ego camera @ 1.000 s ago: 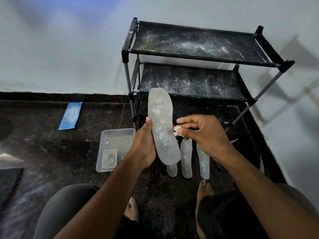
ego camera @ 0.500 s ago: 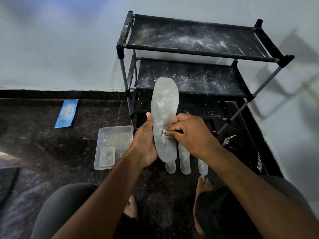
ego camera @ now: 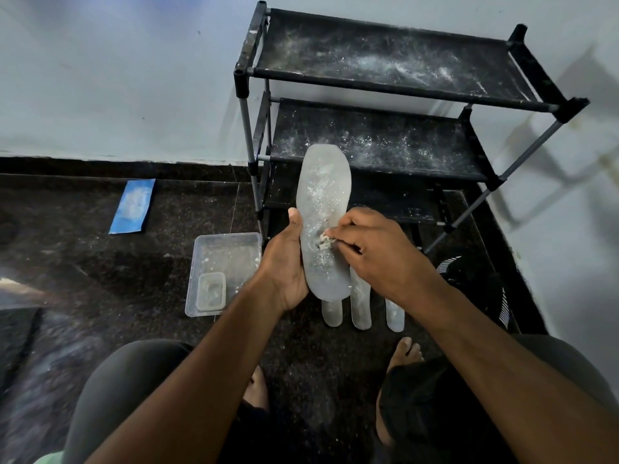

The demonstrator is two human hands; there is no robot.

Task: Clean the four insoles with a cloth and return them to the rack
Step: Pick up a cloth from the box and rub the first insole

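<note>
My left hand point(ego camera: 284, 262) holds a translucent grey insole point(ego camera: 323, 199) upright by its lower half, toe end pointing up; white powder speckles its face. My right hand point(ego camera: 375, 252) pinches a small wad of whitish cloth point(ego camera: 325, 243) against the middle of that insole. Three more insoles lie side by side on the dark floor below: their heel ends show at left point(ego camera: 332, 313), middle point(ego camera: 361, 306) and right point(ego camera: 394, 316), the rest hidden by my hands. Behind stands the black three-shelf rack point(ego camera: 378, 85), dusted with white powder.
A clear plastic tray point(ego camera: 227, 249) with a small container point(ego camera: 211, 292) inside sits on the floor left of my left hand. A blue packet point(ego camera: 132, 205) lies by the wall. My bare feet point(ego camera: 405, 353) and knees are below. A dark striped object point(ego camera: 469, 272) lies at right.
The cloth in my right hand has come from beside the insole onto its face and rubs near the middle. The insole has tilted more upright. My head has moved a little.
</note>
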